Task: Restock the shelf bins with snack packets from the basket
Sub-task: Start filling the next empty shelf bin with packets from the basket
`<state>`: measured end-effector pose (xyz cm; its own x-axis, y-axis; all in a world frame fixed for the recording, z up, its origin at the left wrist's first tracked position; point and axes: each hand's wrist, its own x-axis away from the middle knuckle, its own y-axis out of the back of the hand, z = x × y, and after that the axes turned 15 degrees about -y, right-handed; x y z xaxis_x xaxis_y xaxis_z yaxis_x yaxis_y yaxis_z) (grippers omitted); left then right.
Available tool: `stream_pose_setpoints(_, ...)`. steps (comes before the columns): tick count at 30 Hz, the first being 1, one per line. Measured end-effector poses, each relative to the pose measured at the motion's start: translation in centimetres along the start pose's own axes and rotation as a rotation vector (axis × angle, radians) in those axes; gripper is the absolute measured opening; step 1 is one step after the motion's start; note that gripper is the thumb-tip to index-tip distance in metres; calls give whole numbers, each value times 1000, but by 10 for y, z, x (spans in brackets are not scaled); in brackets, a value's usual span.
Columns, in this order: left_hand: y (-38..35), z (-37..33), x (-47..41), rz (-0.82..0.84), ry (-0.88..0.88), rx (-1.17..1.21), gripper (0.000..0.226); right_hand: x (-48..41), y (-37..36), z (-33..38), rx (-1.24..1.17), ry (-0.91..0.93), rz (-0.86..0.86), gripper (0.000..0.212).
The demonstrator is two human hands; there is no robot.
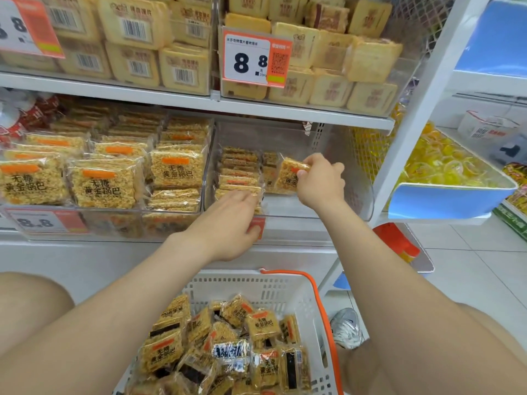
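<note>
Inside the clear shelf bin (285, 209), the right hand (320, 182) pinches a snack packet (288, 175) on edge, just right of the stack (238, 169) that the left hand (228, 220), fingers apparently flat, steadies.

Reaching forward, left hand (232, 220) lies seemingly flat while right hand (320, 181) pinches a packet (287, 175).

Head view; looks down, forward; shelf (285, 112) close

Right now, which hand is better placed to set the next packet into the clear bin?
Right hand: it pinches a packet inside the clear bin, beside the row there. The left hand lies flat on the stack, holding nothing.
</note>
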<state>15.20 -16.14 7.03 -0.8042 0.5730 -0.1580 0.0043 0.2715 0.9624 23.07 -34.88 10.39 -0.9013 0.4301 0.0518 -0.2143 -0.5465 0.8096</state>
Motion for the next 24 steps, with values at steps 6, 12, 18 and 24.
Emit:
stream_pose_setpoints(6, -7, 6, -5, 53, -17, -195, 43, -28, -41, 3, 135, -85, 91, 35)
stream_pose_setpoints(12, -5, 8, -10, 55, -29, -242, 38, -38, -60, 19, -21, -129, 85, 72)
stream_pose_setpoints(18, -7, 10, -10, 68, -24, -253, 43, -39, -59, 20, -231, -216, 48, 80)
stream_pose_setpoints(24, -7, 9, -7, 66, -36, -257, 47, -45, -51, 4, -482, -323, 162, 22)
